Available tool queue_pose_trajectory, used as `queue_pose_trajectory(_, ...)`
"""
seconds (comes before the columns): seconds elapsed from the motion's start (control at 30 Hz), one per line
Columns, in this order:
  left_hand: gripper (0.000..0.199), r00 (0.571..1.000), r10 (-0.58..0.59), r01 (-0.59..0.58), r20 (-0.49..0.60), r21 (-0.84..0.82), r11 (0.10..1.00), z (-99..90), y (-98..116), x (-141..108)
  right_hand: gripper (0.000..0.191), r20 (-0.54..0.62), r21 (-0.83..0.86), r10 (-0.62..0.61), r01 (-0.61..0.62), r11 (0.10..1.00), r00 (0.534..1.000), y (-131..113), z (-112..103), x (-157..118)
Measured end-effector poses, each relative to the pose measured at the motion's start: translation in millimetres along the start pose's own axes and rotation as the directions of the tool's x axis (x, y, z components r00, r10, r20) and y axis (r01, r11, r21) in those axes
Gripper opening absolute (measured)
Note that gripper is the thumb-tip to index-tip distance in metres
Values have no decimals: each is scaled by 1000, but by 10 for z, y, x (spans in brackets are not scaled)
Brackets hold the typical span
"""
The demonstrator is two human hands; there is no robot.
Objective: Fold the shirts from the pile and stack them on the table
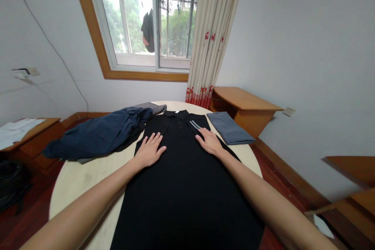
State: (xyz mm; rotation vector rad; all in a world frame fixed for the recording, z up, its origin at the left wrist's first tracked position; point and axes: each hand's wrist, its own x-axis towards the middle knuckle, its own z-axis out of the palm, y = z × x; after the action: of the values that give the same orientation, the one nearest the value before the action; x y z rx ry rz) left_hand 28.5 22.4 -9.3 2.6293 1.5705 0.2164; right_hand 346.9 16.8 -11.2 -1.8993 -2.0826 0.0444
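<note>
A black polo shirt lies spread over the round table, its collar at the far side and its lower part running toward me. Both sleeves are turned inward over the body; the right one shows pale grey stripes. My left hand rests flat on the shirt's left side near the sleeve, fingers spread. On the right side, my right hand lies palm down, its fingertips touching the striped sleeve. Neither hand grips anything.
Dark blue clothing is heaped on the left of the pale round table, partly hanging over its edge. A folded grey-blue garment lies at the right. Wooden cabinets stand behind and beside, with a curtain at the window.
</note>
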Motion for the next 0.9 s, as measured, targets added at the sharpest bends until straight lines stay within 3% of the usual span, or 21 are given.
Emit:
queue_pose_trajectory(0.13,64,1000,-15,15,22,0,1000,33,19,-364,64,79,12,-17,16,1000,997,-212,-46,-258)
queue_pose_trajectory(0.33,68,993,-113,111,30,46,993,39,59,-672,71,179,7,-56,56,998,982,-446,-34,-483)
queue_pose_trajectory(0.7,70,989,-143,140,43,64,988,20,264,-1132,66,152,24,-113,110,994,982,-150,-120,-817)
queue_pose_trajectory(0.9,68,986,-161,160,44,34,987,36,263,-1152,57,72,-77,-63,68,995,995,-213,-265,-776)
